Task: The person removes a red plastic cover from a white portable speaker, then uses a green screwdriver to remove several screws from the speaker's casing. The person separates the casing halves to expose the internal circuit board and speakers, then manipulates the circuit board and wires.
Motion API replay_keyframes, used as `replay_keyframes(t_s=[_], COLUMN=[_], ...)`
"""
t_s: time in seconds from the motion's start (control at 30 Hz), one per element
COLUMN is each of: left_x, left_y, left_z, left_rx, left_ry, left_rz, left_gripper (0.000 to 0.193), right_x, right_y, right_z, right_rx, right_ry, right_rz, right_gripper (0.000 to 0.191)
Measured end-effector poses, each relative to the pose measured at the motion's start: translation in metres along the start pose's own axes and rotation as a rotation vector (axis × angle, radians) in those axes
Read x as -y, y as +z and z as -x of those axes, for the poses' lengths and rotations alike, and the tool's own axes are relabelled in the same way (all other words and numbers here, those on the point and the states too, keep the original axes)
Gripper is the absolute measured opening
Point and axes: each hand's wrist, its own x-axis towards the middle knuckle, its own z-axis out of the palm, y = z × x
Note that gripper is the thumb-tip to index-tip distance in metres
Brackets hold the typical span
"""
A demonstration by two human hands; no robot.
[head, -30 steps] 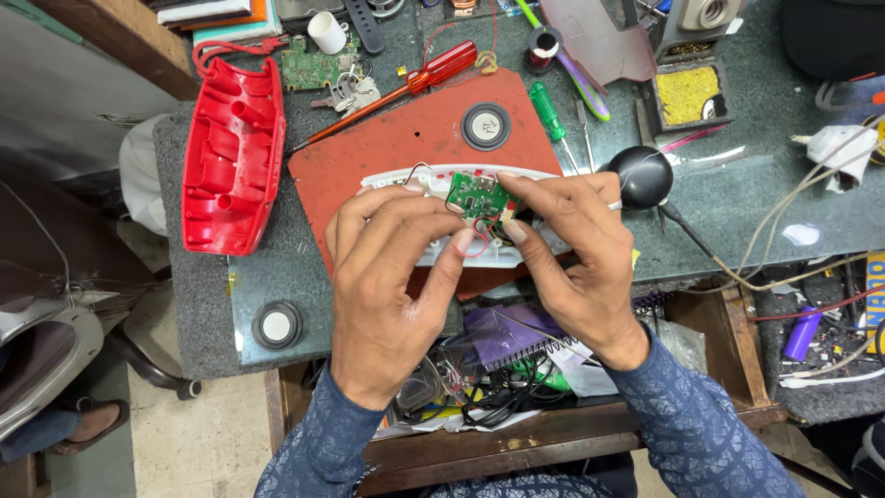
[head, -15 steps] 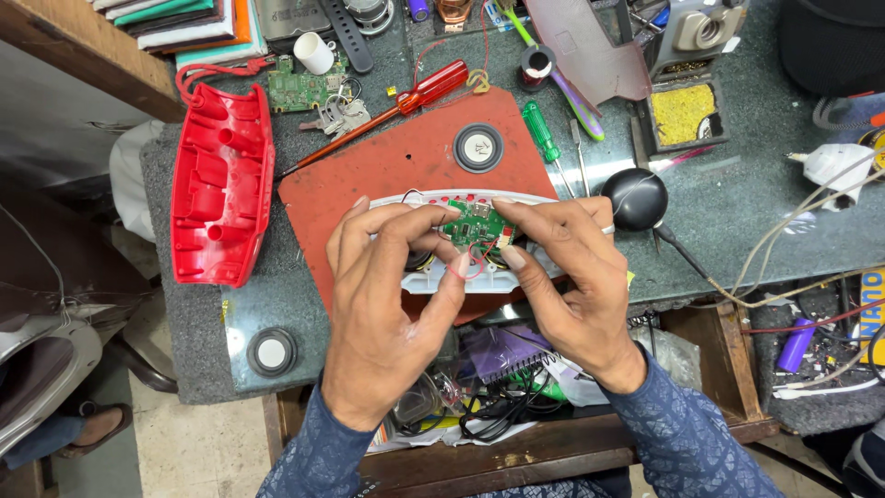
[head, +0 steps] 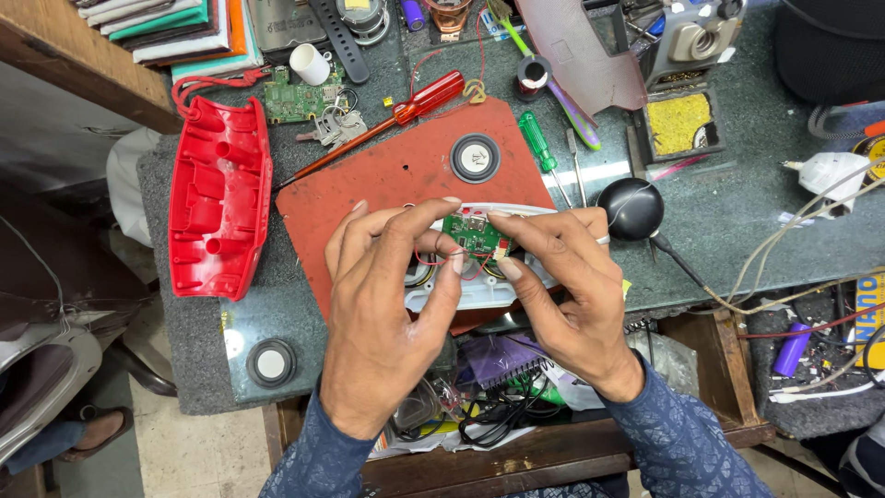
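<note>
A small green circuit board (head: 476, 234) with thin red wires is pinched between my two hands above a white plastic housing (head: 479, 290). My left hand (head: 387, 304) grips the board's left edge with thumb and fingers. My right hand (head: 572, 295) holds its right edge. The housing lies on a red mat (head: 387, 175) with a round speaker (head: 476, 158) on it. The hands hide most of the housing.
A red plastic shell (head: 219, 198) lies at the left, a second speaker (head: 271, 362) near the front edge. A red screwdriver (head: 406, 111), green screwdriver (head: 536, 140), another green board (head: 293, 97), a black round object (head: 631, 208) and a yellow sponge tray (head: 680, 122) surround the mat. An open drawer of wires (head: 498, 387) is below.
The view has shifted slightly, so the bench appears lower and more to the right. My hands keep hold of the green board and have turned it a little over the housing.
</note>
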Motion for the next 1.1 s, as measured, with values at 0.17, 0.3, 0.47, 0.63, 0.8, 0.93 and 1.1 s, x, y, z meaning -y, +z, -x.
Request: replay_keyframes(t_s=[0.17, 0.3, 0.47, 0.63, 0.8, 0.93, 1.1], left_x=[0.002, 0.004, 0.002, 0.0, -0.004, -0.004, 0.001], left_y=[-0.003, -0.009, -0.011, -0.012, -0.008, 0.003, 0.004], left_z=[0.0, 0.0, 0.002, 0.0, 0.003, 0.007, 0.008], left_rx=[-0.05, -0.122, -0.132, -0.092, -0.092, -0.078, -0.113], left_ry=[0.027, -0.018, -0.05, -0.02, 0.117, 0.126, 0.099], left_rz=[-0.018, 0.032, 0.071, 0.06, -0.095, -0.123, -0.032], left_gripper=[0.016, 0.013, 0.014, 0.024, 0.049, 0.058, 0.055], right_x=[-0.002, -0.002, -0.002, -0.002, -0.002, -0.002, -0.001], right_y=[-0.001, -0.002, -0.001, 0.0, 0.001, 0.001, 0.001], right_z=[0.0, 0.001, 0.001, 0.001, 0.001, 0.002, 0.002], right_rx=[0.002, -0.005, -0.013, -0.025, -0.033, -0.042, -0.036], right_ry=[0.021, 0.059, 0.042, 0.057, 0.05, 0.038, 0.033], right_rz=[-0.025, -0.059, -0.042, -0.04, -0.042, -0.045, -0.029], right_gripper=[0.035, 0.035, 0.035, 0.034, 0.034, 0.034, 0.035])
